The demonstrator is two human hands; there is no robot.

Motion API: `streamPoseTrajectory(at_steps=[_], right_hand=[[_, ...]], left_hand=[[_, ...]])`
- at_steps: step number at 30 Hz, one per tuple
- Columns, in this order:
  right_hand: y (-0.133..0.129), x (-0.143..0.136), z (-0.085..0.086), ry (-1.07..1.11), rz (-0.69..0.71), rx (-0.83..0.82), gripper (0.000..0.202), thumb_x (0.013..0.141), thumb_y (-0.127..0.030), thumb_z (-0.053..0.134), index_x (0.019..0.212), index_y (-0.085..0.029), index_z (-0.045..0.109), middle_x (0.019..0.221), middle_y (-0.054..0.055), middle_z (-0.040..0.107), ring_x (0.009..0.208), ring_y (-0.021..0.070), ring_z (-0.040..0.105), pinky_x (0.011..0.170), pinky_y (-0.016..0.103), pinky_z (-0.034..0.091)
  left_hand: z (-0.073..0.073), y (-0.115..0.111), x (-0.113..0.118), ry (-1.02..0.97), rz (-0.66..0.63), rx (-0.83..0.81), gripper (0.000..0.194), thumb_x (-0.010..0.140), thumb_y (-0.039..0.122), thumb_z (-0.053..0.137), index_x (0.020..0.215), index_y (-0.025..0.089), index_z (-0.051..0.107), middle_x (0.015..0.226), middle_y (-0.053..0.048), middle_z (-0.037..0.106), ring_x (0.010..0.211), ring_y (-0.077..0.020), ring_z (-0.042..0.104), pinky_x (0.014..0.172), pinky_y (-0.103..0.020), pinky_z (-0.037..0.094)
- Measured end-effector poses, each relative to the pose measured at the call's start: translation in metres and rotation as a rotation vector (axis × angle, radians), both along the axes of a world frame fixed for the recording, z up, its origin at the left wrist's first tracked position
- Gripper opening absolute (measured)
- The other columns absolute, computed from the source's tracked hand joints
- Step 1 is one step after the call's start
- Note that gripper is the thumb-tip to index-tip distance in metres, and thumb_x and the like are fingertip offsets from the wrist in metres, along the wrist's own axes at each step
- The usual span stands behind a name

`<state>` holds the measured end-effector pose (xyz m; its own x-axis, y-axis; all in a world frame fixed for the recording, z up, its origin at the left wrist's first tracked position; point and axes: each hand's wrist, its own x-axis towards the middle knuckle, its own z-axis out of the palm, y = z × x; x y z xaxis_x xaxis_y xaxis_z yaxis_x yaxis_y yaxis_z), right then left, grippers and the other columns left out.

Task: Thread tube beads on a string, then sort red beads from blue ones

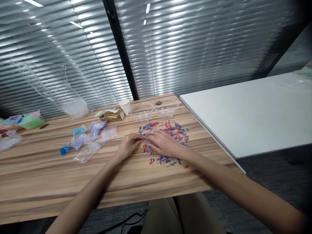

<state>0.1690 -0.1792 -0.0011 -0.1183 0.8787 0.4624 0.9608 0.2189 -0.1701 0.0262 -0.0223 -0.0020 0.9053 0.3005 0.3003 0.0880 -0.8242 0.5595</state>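
A loose spread of small red, blue and clear tube-shaped pieces [176,131] lies on the wooden table; their exact kind is too small to tell. At its left edge is my left hand [129,144], thumb and fingers drawn together in a pinch. Whatever may be between those fingertips is too small to make out. My right hand [163,143] rests palm down over the middle of the spread, fingers stretched toward the left hand and covering some pieces. Behind the pieces stand two clear plastic bowls, a left bowl [142,116] and a right bowl [166,113].
A paper cup [125,106] and a gold packet [111,115] stand left of the bowls. Small bags of blue and purple bits [97,127] lie left of my hands. A clear plastic bag [75,107] is farther back. A white table [243,113] adjoins on the right.
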Motion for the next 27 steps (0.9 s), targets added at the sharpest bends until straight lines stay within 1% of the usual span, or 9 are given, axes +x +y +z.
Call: streamPoseTrajectory(at_steps=[4,10,14,17,20,23,27], right_hand=[[0.0,0.0,0.0,-0.004,-0.004,0.003,0.032,0.093,-0.026,0.039,0.115,-0.011,0.056,0.123,0.013,0.055,0.117,0.0231,0.047,0.098,0.039,0.038],[-0.001,0.0,0.0,-0.003,0.004,0.01,0.03,0.092,-0.026,0.04,0.11,-0.012,0.06,0.117,0.012,0.059,0.113,0.0225,0.05,0.096,0.039,0.04],[-0.001,-0.001,0.0,0.012,-0.001,0.01,0.027,0.091,-0.023,0.042,0.107,-0.012,0.061,0.114,0.013,0.06,0.111,0.0222,0.052,0.094,0.039,0.041],[-0.001,0.0,0.0,0.026,-0.002,-0.002,0.026,0.09,-0.023,0.044,0.104,-0.012,0.063,0.111,0.013,0.061,0.109,0.0223,0.053,0.092,0.038,0.042],[-0.001,0.0,0.0,0.032,0.016,0.002,0.025,0.09,-0.021,0.044,0.104,-0.013,0.062,0.11,0.012,0.062,0.109,0.0214,0.053,0.093,0.038,0.042],[-0.001,0.001,-0.001,0.041,0.002,0.001,0.026,0.09,-0.023,0.043,0.107,-0.014,0.062,0.11,0.012,0.062,0.106,0.0212,0.055,0.091,0.038,0.043],[-0.001,0.001,-0.002,0.044,0.008,0.003,0.027,0.091,-0.024,0.043,0.107,-0.013,0.062,0.112,0.012,0.061,0.106,0.0214,0.055,0.092,0.038,0.043]], left_hand=[[0.0,0.002,0.0,-0.006,0.012,0.014,0.014,0.08,0.016,0.058,0.089,0.017,0.069,0.089,-0.005,0.069,0.082,-0.0171,0.063,0.077,-0.027,0.048],[0.002,0.002,-0.001,0.003,0.011,0.01,0.014,0.079,0.016,0.058,0.088,0.017,0.069,0.087,-0.005,0.069,0.08,-0.0165,0.062,0.074,-0.026,0.047],[0.002,0.006,-0.001,0.02,0.034,-0.017,0.014,0.079,0.017,0.058,0.088,0.016,0.069,0.088,-0.005,0.069,0.08,-0.0168,0.062,0.074,-0.026,0.047],[0.003,0.011,-0.002,0.044,0.02,-0.022,0.016,0.08,0.018,0.057,0.09,0.016,0.07,0.089,-0.006,0.068,0.081,-0.0171,0.062,0.074,-0.026,0.047],[0.004,0.014,-0.003,0.066,0.004,0.014,0.02,0.081,0.019,0.055,0.094,0.017,0.07,0.089,-0.006,0.067,0.081,-0.0172,0.061,0.074,-0.027,0.046],[0.005,0.015,-0.003,0.082,-0.012,0.065,0.022,0.082,0.018,0.053,0.095,0.017,0.07,0.088,-0.007,0.067,0.08,-0.017,0.06,0.074,-0.027,0.046],[0.006,0.023,-0.005,0.068,0.017,0.123,0.02,0.081,0.018,0.052,0.088,0.015,0.07,0.087,-0.007,0.067,0.08,-0.0173,0.061,0.074,-0.028,0.046]])
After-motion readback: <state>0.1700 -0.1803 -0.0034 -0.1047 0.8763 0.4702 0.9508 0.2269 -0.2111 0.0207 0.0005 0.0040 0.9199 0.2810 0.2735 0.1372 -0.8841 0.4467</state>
